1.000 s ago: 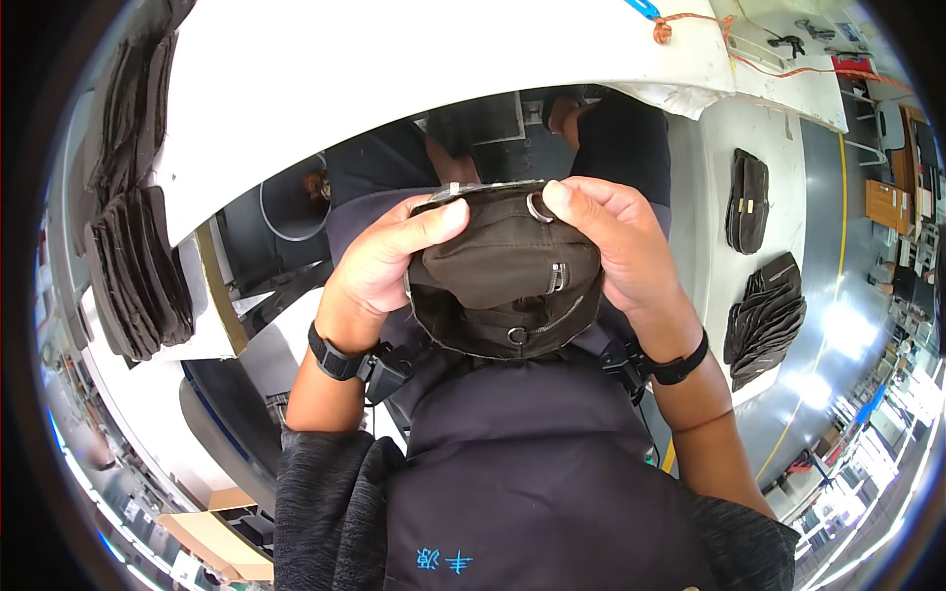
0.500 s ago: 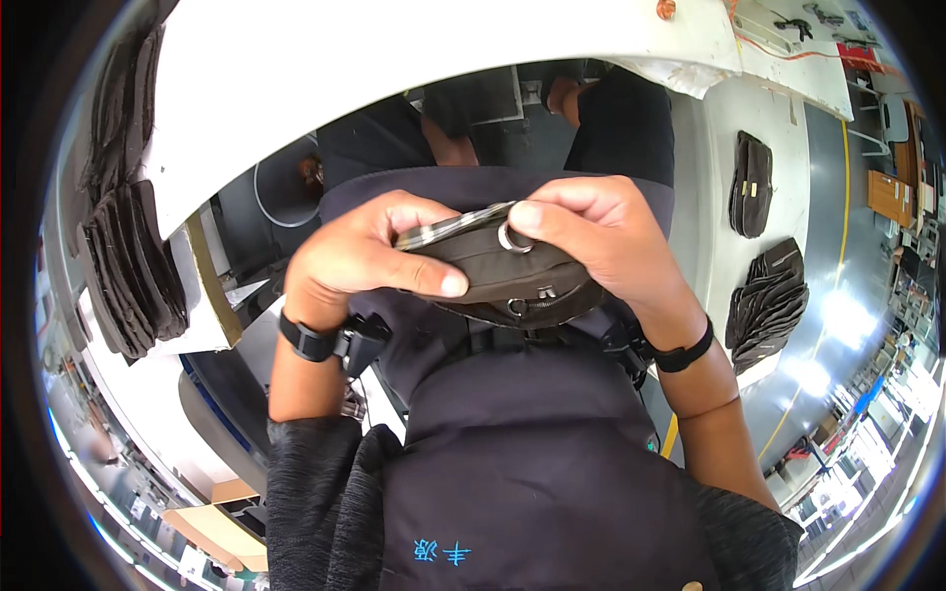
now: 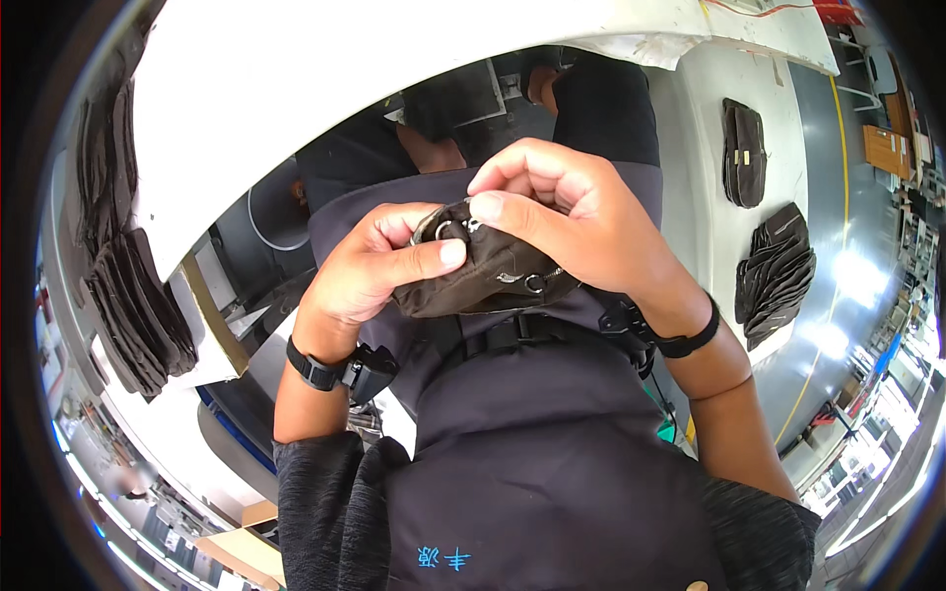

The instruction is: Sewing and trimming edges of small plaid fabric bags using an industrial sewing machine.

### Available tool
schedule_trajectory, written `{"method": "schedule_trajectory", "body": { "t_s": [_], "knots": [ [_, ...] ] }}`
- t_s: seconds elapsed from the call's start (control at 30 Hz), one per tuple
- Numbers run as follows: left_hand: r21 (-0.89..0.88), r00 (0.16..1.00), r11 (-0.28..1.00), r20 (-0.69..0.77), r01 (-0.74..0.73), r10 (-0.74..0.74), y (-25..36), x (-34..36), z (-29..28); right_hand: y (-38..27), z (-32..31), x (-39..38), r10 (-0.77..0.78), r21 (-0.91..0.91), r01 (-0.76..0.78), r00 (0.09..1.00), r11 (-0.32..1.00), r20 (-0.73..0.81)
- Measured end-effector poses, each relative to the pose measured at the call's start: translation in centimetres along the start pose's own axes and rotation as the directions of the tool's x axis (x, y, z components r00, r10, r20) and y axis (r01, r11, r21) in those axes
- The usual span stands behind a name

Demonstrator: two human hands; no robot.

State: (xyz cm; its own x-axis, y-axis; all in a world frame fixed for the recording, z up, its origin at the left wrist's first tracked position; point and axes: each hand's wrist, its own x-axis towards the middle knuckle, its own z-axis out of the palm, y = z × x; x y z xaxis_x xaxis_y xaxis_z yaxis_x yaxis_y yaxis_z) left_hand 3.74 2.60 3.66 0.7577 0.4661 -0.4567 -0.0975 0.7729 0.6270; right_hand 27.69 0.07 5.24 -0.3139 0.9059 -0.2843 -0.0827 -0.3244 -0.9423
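Over my lap I hold a small dark brown zippered pouch (image 3: 458,283) between both hands. My left hand (image 3: 379,264) is closed on its left end, with the thumb lying across the front beside a metal ring (image 3: 442,230). My right hand (image 3: 591,222) pinches the upper edge near some small silvery metal pieces, its thumb in front and the other fingers bent behind. Lower on the pouch, a second small ring (image 3: 534,284) and a zipper pull (image 3: 509,278) show. The right end of the pouch is partly covered by my right hand.
A white table (image 3: 325,69) curves across ahead of me. Stacks of dark brown fabric pieces (image 3: 143,305) lie at the left. To the right, a pale bench (image 3: 690,128) carries a flat brown pouch-like piece (image 3: 743,156) and a fanned brown stack (image 3: 776,276). A dark bin (image 3: 276,212) stands under the table.
The pouch has turned in my hands: its striped edge is mostly out of sight, and a ring now shows by my left thumb. My right hand has shifted left along the upper edge.
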Motion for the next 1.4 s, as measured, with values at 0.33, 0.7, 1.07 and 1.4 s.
{"method": "schedule_trajectory", "body": {
  "t_s": [0.33, 0.7, 1.07, 1.4],
  "knots": [
    [0.211, 0.998, 0.976, -0.042, 0.047, -0.039, 2.3, 0.8, 1.8, 1.3, 0.5, -0.2, -0.415, -0.398, 0.315, 0.888, 0.862, -0.197],
    [-0.255, 0.978, 0.967, -0.205, -0.025, -0.029, -3.8, 2.7, 2.3, 2.8, -1.1, 1.4, -0.559, -0.680, 0.312, 0.810, 0.664, -0.174],
    [-0.620, 0.987, 0.783, -0.148, -0.050, -0.054, -7.2, 4.6, 2.6, 4.0, -1.2, 1.6, -0.112, -0.256, 0.027, 0.940, 0.966, -0.323],
    [-0.427, 0.970, 0.899, -0.242, -0.099, -0.008, -4.6, 3.8, 3.0, 4.3, -1.0, 1.7, -0.378, -0.419, 0.208, 0.847, 0.884, -0.375]
  ]
}}
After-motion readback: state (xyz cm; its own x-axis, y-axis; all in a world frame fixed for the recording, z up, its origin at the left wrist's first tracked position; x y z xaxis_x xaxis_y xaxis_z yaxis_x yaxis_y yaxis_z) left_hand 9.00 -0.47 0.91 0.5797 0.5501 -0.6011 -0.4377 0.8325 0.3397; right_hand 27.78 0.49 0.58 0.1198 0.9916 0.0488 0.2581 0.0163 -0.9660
